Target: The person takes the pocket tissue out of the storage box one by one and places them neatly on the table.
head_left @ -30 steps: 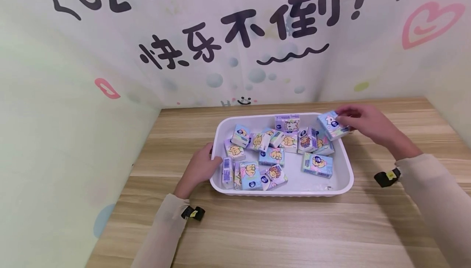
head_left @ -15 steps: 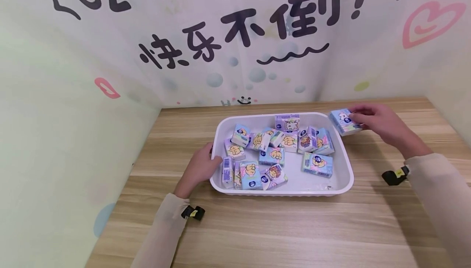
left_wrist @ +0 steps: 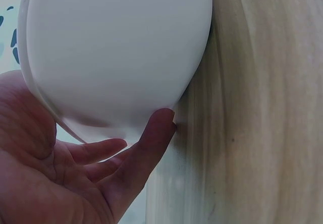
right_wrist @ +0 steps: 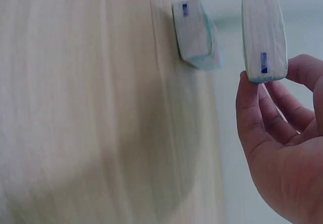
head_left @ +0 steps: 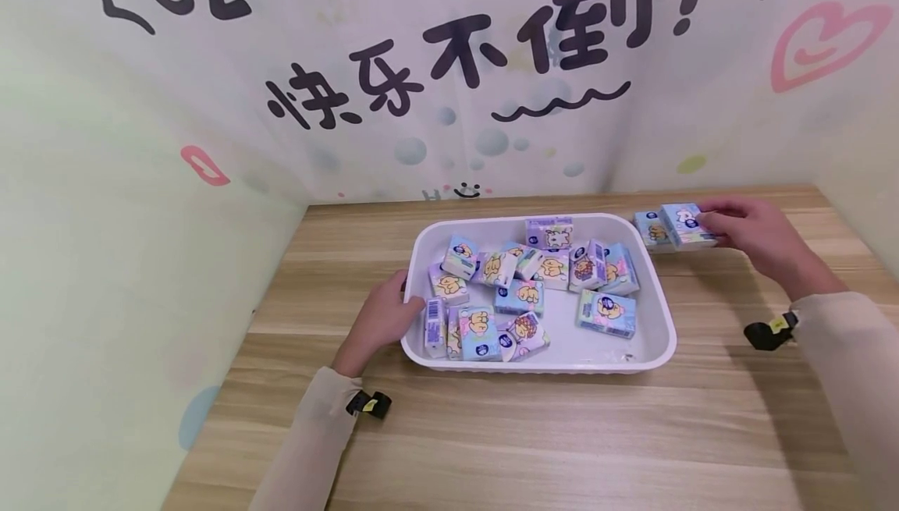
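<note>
Between thumb and fingers, my right hand (head_left: 762,242) pinches a blue pocket tissue pack (head_left: 684,225) to the right of the tray. The right wrist view shows the pale end of this tissue pack (right_wrist: 264,35) held up off the table. Just left of it, a second blue tissue pack (head_left: 651,230) lies on the table by the tray's back right corner. My left hand (head_left: 379,320) grips the left rim of a white plastic tray (head_left: 534,367), thumb over the edge. In the left wrist view its fingers (left_wrist: 151,141) touch the tray's outer wall (left_wrist: 121,47).
Several blue and purple tissue packs, among them one near the right side (head_left: 607,314), lie jumbled in the tray. The wood-grain table (head_left: 492,441) ends at a printed white backdrop (head_left: 365,160) behind. A pale wall (head_left: 105,261) stands on the left.
My right hand has carried its tissue pack rightward from over the tray's back right corner to beyond the rim, uncovering the pack on the table. The left hand and tray have stayed put.
</note>
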`<move>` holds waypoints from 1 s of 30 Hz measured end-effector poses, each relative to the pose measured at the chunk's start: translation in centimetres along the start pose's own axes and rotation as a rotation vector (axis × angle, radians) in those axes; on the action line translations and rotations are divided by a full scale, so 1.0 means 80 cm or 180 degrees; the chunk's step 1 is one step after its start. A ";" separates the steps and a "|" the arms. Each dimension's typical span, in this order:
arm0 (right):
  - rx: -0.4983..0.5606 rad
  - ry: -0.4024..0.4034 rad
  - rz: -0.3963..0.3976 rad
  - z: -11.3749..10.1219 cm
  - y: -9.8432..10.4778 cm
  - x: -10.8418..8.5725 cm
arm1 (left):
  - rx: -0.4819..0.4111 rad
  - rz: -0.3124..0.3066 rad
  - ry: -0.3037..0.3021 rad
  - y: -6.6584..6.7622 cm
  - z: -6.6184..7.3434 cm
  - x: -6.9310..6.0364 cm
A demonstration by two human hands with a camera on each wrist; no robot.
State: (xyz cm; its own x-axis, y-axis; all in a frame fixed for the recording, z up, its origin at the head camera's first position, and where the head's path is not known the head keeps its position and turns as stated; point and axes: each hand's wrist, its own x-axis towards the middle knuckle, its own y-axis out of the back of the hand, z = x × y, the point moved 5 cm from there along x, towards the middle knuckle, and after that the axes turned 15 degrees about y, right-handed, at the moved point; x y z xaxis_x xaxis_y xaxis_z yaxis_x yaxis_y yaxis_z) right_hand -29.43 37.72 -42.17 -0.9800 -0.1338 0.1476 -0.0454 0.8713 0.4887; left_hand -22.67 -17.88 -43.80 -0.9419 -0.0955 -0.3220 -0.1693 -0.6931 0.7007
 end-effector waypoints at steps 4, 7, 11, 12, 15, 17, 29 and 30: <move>-0.0002 -0.0076 0.0087 0.011 0.006 -0.002 | 0.0009 0.0009 -0.0023 0.000 0.000 0.001; -0.0128 -0.0137 0.0076 0.017 0.010 -0.003 | 0.0009 0.0015 -0.0021 0.000 0.000 0.000; -0.0227 -0.0237 0.0108 0.023 0.013 -0.004 | 0.0018 0.0024 -0.0007 0.001 0.001 0.000; -0.0239 -0.0255 0.0117 0.024 0.014 -0.004 | 0.0022 0.0026 -0.0004 0.001 0.001 0.000; -0.0244 -0.0258 0.0188 0.026 0.014 -0.002 | 0.0031 0.0030 -0.0001 0.001 0.001 0.000; -0.0274 -0.0241 0.0212 0.028 0.014 -0.001 | 0.0039 0.0035 -0.0005 0.001 0.001 0.000; -0.0815 -0.0446 0.0080 0.037 0.010 0.000 | 0.0047 0.0045 -0.0019 0.001 0.002 0.000; -0.0849 -0.0462 0.0079 0.037 0.010 0.000 | 0.0043 0.0041 -0.0015 0.001 0.002 0.000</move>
State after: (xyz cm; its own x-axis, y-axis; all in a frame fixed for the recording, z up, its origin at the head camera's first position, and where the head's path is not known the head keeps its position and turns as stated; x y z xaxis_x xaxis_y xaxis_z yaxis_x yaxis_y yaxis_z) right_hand -30.03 39.80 -44.33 -0.9985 -0.0284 0.0472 0.0126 0.7160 0.6980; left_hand -22.70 -17.78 -43.64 -0.9454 -0.1010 -0.3098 -0.1609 -0.6820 0.7134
